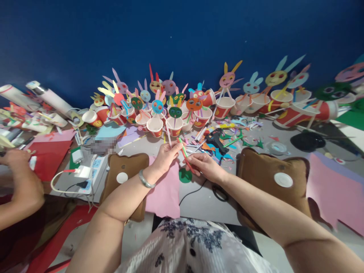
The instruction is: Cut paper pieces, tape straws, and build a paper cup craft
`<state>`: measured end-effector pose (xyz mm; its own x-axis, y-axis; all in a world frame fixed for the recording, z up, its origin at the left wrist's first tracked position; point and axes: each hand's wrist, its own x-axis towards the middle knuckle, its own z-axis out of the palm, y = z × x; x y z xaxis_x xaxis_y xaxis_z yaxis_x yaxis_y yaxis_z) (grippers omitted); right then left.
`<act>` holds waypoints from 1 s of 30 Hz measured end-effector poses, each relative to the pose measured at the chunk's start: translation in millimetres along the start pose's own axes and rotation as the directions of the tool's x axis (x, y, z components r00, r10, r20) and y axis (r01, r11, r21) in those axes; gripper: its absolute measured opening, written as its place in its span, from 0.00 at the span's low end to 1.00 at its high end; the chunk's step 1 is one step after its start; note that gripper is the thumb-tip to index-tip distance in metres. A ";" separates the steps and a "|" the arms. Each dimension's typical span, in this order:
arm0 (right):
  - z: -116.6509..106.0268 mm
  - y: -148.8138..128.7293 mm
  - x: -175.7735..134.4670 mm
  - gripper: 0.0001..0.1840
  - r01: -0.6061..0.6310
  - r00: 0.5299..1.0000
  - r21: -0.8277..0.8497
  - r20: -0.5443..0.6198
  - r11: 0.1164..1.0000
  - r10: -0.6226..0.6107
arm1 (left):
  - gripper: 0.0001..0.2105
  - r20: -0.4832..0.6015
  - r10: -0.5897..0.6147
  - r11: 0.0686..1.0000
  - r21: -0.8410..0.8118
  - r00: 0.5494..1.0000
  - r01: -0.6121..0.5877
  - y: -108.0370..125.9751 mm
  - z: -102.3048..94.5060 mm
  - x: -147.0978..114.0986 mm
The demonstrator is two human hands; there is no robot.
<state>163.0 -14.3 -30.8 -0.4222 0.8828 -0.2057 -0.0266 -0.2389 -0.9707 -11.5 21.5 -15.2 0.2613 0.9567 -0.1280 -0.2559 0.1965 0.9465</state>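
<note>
At the near edge of the grey table (pixel 203 203), between two brown fabric cushions (pixel 131 165) each bearing a white disc, a pink paper sheet (pixel 161 199) lies beneath the left forearm, and a black looped handle (pixel 220 193) rests just left of the right-hand cushion. Beyond the loop, a small round green paper disc (pixel 185 175) lies below the hands. Above it, the narrow red-and-green strip (pixel 186 156) slants through the air, bright green toward its upper end and red along its lower part; at this size, it is hard to tell whether it is one piece or two laid together. It bridges the small gap between the hands: the left hand (pixel 166 158) pinches near its upper end with thumb and fingers, while the right hand (pixel 205 165) grips its lower part. Farther off, a black glue gun (pixel 217 140) lies among coloured paper scraps (pixel 241 131), then red-and-white paper cups (pixel 155 127) carry paper rabbit faces (pixel 157 107) before a dark blue wall (pixel 182 32).
</note>
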 end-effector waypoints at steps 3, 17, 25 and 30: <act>1.9 -2.9 -1.3 0.26 0.008 1.000 -0.022 -0.012 1.000 -0.008 | 0.19 0.005 -0.011 1.000 0.001 1.000 0.011 -0.6 0.0 0.2; 0.5 -1.5 2.7 0.23 0.073 0.981 0.123 -0.189 0.990 -0.049 | 0.22 0.035 -0.061 0.990 -0.123 0.998 0.065 3.6 5.6 -3.5; -0.1 -3.9 3.4 0.21 0.060 0.985 0.261 -0.175 0.964 -0.014 | 0.16 -0.007 0.034 0.998 -0.049 0.999 -0.034 -2.7 6.8 -4.0; -1.1 -0.5 3.8 0.23 0.057 0.984 0.207 -0.174 0.977 -0.021 | 0.12 0.010 0.055 0.998 -0.015 0.998 -0.055 -2.9 6.2 -2.4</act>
<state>162.4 -10.3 -31.2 -0.2572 0.9446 -0.2041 -0.2376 -0.2665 -0.9341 -5.6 17.3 -15.8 0.2565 0.9638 -0.0727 -0.2836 0.1469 0.9476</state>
